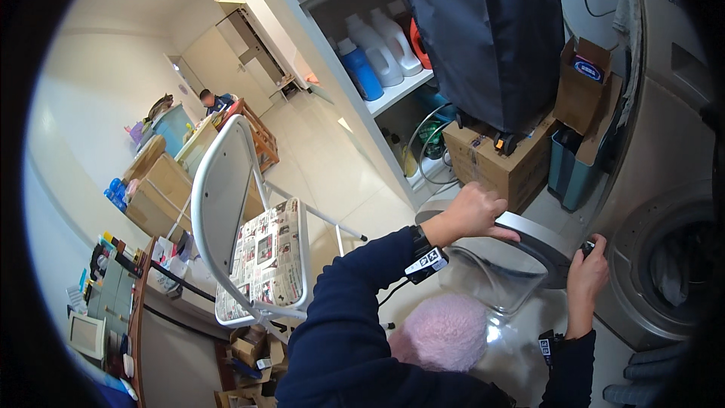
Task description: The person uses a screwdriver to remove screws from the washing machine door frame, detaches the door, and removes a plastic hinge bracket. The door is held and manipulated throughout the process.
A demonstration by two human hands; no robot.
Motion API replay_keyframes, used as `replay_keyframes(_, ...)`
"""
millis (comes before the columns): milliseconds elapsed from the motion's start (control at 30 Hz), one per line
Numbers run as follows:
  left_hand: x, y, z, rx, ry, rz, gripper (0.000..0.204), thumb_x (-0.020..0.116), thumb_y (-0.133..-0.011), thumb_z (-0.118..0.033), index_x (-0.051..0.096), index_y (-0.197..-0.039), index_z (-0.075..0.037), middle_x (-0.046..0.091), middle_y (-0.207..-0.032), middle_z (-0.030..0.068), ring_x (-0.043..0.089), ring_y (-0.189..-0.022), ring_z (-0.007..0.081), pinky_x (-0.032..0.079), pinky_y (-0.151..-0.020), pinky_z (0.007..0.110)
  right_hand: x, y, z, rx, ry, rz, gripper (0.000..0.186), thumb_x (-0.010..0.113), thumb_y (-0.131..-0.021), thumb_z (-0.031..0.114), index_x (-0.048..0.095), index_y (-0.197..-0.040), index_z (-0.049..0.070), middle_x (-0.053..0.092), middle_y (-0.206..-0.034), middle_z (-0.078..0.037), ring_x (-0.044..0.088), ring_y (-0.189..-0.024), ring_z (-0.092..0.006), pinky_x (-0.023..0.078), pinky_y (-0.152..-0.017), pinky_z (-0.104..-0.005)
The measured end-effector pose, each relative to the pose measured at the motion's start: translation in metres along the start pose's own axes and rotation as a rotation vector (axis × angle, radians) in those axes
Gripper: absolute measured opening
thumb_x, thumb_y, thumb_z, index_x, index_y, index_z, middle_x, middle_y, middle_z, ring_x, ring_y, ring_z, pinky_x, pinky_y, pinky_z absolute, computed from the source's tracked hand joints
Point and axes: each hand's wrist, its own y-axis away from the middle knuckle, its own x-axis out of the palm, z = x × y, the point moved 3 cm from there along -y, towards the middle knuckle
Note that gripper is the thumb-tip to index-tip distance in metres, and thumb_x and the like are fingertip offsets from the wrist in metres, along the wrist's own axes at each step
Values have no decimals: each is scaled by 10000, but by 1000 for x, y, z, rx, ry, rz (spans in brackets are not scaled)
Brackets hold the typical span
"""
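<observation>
A front-loading washing machine (627, 219) stands at the right, with its round door swung open. The door's grey rim (521, 224) has my left hand (470, 217) closed over its top, the thumb lying along it. Below the rim bulges the clear door glass (491, 283). My right hand (587, 279) is up beside the door's right end, fingers curled about a small black object (587, 248) whose kind I cannot make out. Inside the dark drum opening (671, 264) some pale greyish material shows, partly in shadow.
A pink fluffy round thing (445, 332) sits just below the door. Left stands a white folding chair (264, 257). Behind are a cardboard box (495, 155) under a dark covered bag (483, 38), a teal bin (570, 174) and bottles (374, 53) on a shelf. A person (215, 100) sits far off.
</observation>
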Motion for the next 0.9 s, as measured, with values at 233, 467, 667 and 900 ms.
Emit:
replay_keyframes(233, -7, 4, -8, -16, -32, -19, 629, 730, -672, -671, 545, -557, -80, 506, -546, 67, 537, -490, 278, 424, -507, 353, 22, -7, -20, -58, -248, -60, 469, 628, -817, 79, 518, -1273, 73, 669, -948, -258, 646, -887, -433, 503, -769, -487)
replay_keyframes(467, -7, -2, -11, -14, -41, 5, 633, 725, -681, -669, 534, -555, -78, 485, -520, 66, 528, -475, 277, 425, -499, 359, 16, -1, -9, -59, -188, -23, 647, 603, -818, 44, 413, -1434, 91, 662, -997, -262, 649, -914, -422, 500, -790, -476)
replay_keyframes(667, -4, 3, -5, -31, -42, 65, 641, 753, -671, -648, 481, -528, -85, 458, -495, 64, 475, -434, 225, 393, -463, 339, -37, 0, 1, -152, -415, -125, 410, 601, -841, 66, 599, -1250, 35, 667, -998, -246, 675, -862, -364, 517, -744, -407)
replay_keyframes(900, 5, 23, 17, -53, -71, 85, 612, 834, -609, -535, 471, -609, -43, 485, -564, 110, 492, -524, 300, 387, -501, 379, -22, -6, -147, -1, -605, 109, 199, 565, -953, 183, 655, -946, 6, 552, -607, -11, 499, -538, -89, 412, -522, -281)
